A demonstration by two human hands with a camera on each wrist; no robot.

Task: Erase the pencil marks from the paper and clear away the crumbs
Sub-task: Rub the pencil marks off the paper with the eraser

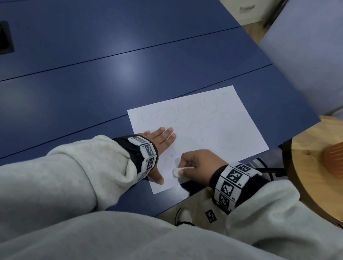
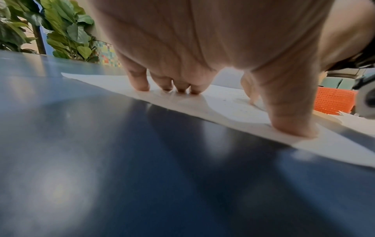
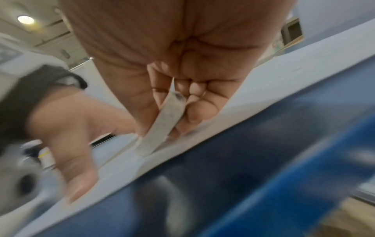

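Down on a dark blue table point(image 1: 88, 56), a white sheet of paper point(image 1: 222, 123) lies near the table's right edge, one corner close to the front edge. Faint pencil marks point(image 1: 190, 115) in loops and curls run across its far half. The left hand point(image 1: 160, 141) lies flat on the paper's left side, fingers straight and spread, thumb point(image 2: 292, 121) pressing near the paper's edge. The right hand point(image 1: 196, 164) is curled around a white eraser point(image 1: 179, 170), pinching it between thumb and fingertips, its lower end touching the paper near the front corner. The eraser's upper end is smudged grey point(image 3: 178, 97). Small dark crumbs point(image 1: 219, 146) dot the paper beside the right hand. Both arms wear grey sleeves point(image 1: 86, 162). A round wooden stool point(image 1: 306, 170) stands just right of the table.
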